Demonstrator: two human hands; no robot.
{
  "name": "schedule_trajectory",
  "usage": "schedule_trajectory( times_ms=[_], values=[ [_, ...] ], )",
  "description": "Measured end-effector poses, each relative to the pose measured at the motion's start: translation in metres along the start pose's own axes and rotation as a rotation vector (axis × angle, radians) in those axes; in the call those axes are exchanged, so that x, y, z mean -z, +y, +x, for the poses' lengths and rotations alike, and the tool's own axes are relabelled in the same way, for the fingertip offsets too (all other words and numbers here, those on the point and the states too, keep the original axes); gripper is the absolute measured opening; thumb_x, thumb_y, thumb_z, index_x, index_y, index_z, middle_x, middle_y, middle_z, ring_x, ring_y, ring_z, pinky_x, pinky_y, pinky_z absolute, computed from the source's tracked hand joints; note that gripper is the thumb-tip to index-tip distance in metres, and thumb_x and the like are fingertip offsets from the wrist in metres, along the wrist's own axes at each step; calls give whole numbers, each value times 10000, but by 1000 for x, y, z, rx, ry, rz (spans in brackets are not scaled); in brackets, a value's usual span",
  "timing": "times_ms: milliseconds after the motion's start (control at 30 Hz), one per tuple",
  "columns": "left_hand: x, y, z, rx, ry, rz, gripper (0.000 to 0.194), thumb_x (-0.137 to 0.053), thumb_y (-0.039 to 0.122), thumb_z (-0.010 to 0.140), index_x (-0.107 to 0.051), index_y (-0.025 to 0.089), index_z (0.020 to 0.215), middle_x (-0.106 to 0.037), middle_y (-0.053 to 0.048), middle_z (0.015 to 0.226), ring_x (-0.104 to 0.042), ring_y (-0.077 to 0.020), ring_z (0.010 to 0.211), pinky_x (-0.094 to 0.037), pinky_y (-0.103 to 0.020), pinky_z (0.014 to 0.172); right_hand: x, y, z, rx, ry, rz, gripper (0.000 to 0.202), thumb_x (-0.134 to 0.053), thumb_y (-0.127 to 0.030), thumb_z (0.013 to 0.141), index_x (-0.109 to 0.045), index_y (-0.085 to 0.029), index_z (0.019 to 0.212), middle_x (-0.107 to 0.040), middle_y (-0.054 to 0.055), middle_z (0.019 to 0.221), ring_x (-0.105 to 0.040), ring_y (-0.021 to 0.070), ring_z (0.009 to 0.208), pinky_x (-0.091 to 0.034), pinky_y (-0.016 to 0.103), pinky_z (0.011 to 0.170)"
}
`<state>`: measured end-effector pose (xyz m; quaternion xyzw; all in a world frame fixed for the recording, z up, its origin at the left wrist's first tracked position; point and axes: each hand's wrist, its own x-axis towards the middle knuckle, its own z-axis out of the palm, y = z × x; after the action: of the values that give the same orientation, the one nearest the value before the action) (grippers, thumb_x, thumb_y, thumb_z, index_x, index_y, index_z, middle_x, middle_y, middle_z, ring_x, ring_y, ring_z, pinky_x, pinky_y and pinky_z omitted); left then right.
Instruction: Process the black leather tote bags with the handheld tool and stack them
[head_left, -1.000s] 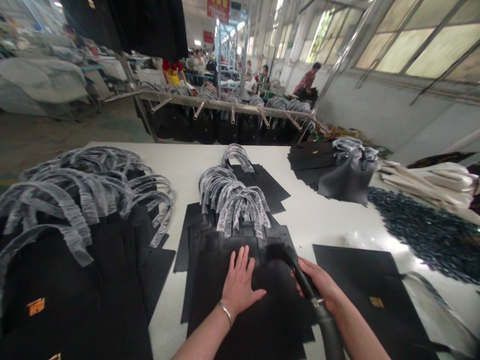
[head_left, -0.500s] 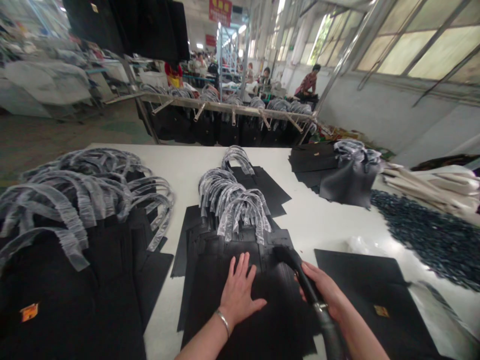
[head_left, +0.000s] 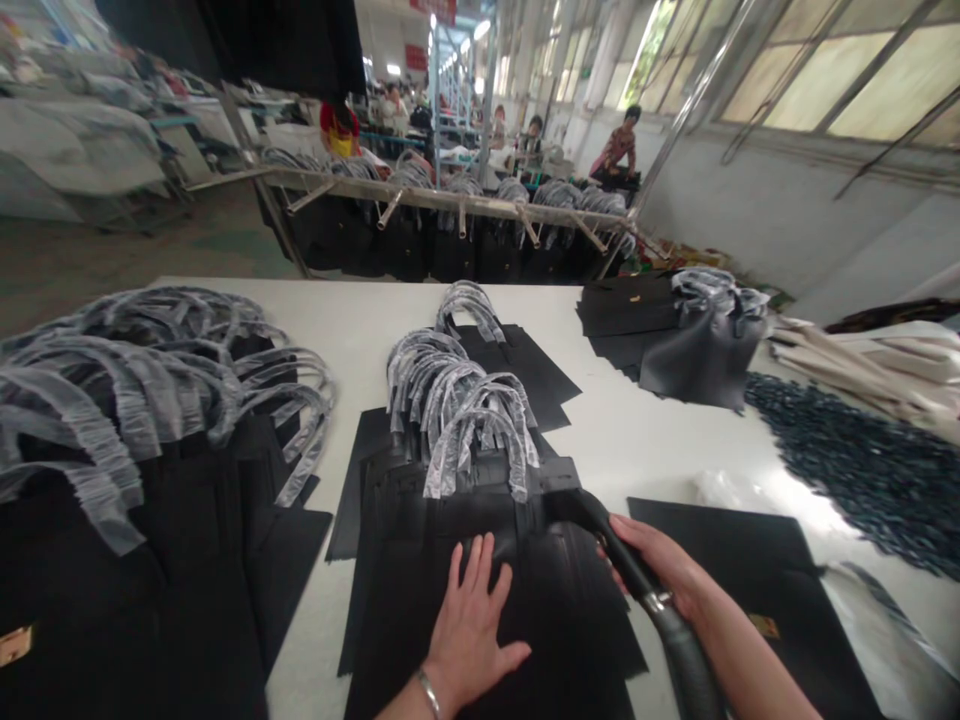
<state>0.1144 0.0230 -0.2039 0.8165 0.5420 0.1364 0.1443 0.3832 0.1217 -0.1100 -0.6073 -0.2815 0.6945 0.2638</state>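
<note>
My left hand lies flat, fingers spread, on the topmost black bag panel of a stack in the middle of the table. Clear plastic wraps the looped handles at the far end of this stack. Closed around a black hose nozzle, my right hand is at the stack's right side. A metal clamp joins the nozzle to a thick ribbed hose running towards me. The nozzle's dark tip is at the panel's upper right, beside the handles; whether it touches the panel I cannot tell.
Another pile of black bag panels with wrapped handles covers the left of the white table. To the right are a flat black panel, a heap of small dark pieces and a farther stack. A metal rack stands behind.
The view has shifted slightly, and my left hand appears a little lower, farther from the handles. My right hand still grips the hose nozzle near the same corner of the panel.
</note>
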Motion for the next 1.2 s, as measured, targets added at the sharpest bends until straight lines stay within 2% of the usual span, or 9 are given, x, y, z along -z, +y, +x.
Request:
schedule_trajectory(
  times_ms=[133,233,367,533,667,767,933,1067,1200],
  values=[
    [-4,-1,-1,1,25,-4,871,-580,744,701,-460,200,1371,-115,-183,1562,-93,-381,1431,-111,-606,1136,-2,-8,11,69,13,10,222,-581,-397,879,-558,-177,902,-637,-1,662,-581,108,423,-481,210,386],
    [-5,-3,-2,3,40,-1,869,-573,742,709,-449,202,1378,-97,-175,1567,-99,-378,1431,-107,-604,1138,0,-7,-3,93,25,-9,239,-588,-412,877,-568,-183,944,-638,-5,679,-587,105,432,-473,198,383],
    [-5,-3,-2,-7,36,11,867,-607,720,696,-448,204,1374,-85,-170,1570,-95,-376,1432,-105,-593,1142,8,1,-17,19,8,-58,272,-592,-434,870,-575,-182,970,-642,2,664,-600,119,419,-465,197,360],
    [-6,-1,-1,-1,34,70,884,-707,640,646,-449,199,1366,-90,-175,1570,-98,-395,1427,-107,-606,1132,7,0,8,27,-2,-29,259,-614,-409,852,-577,-179,965,-639,3,646,-580,121,394,-457,207,339],
    [-7,0,-1,-2,45,103,905,-749,606,612,-445,198,1360,-75,-187,1569,-114,-393,1425,-106,-596,1133,4,-5,22,108,70,14,280,-604,-389,861,-577,-187,1053,-641,-2,656,-579,115,416,-471,211,374],
    [-6,1,0,-5,49,105,888,-731,616,632,-448,187,1356,-84,-199,1565,-115,-386,1426,-104,-591,1134,7,-4,6,134,125,29,337,-622,-390,851,-569,-195,1121,-648,0,672,-584,116,436,-472,212,395],
    [-2,3,1,19,46,73,851,-647,680,689,-460,170,1344,-103,-204,1562,-99,-369,1433,-109,-594,1130,5,19,-54,39,133,-47,541,-651,-429,832,-497,-220,1306,-666,7,707,-577,118,444,-446,211,397],
    [-1,8,1,40,56,35,842,-576,735,718,-467,170,1333,-124,-194,1562,-99,-357,1436,-103,-589,1134,-21,55,-84,-71,77,-102,622,-630,-496,833,-465,-226,1369,-678,10,714,-579,108,447,-429,197,405],
    [-3,12,1,62,73,18,864,-600,728,707,-460,152,1337,-104,-198,1564,-87,-362,1436,-96,-587,1138,-50,75,-82,-93,72,-72,708,-658,-532,789,-455,-201,1382,-675,11,694,-575,114,421,-430,204,385]
  ],
)
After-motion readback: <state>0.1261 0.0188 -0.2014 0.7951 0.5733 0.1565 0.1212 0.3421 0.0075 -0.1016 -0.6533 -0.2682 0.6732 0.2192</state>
